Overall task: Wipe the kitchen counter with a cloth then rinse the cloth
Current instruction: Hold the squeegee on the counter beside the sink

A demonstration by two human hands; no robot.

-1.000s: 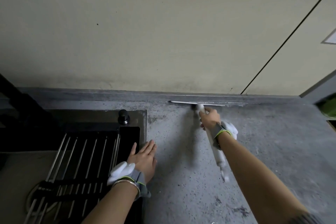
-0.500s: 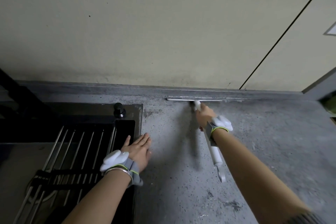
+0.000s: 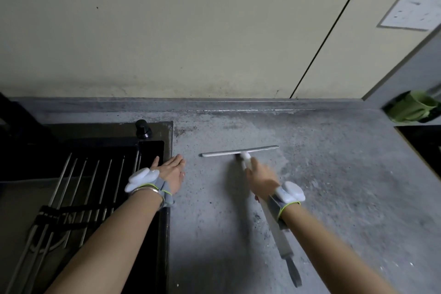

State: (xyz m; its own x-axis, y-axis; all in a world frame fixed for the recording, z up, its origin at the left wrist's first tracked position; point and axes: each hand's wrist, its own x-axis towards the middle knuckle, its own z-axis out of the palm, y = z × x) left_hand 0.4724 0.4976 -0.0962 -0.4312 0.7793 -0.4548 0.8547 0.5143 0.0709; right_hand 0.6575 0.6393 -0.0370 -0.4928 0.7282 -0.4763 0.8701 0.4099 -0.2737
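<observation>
A grey speckled kitchen counter (image 3: 334, 186) runs along the wall. My right hand (image 3: 261, 180) grips the white handle of a squeegee (image 3: 239, 151), whose long blade lies flat on the counter's middle, a little way out from the back wall. The handle's end pokes out below my forearm. My left hand (image 3: 170, 170) rests flat, fingers straight, on the counter beside the sink's right rim. No cloth is in view.
A dark sink (image 3: 152, 148) with a metal rod rack (image 3: 78, 188) fills the left, and a black knob (image 3: 143, 129) sits at its back. A green object (image 3: 410, 108) sits at the far right by a dark surface. A wall socket (image 3: 415, 11) is upper right.
My right hand has pulled the squeegee back from the rear wall edge toward me across the counter. The left hand stays flat by the sink.
</observation>
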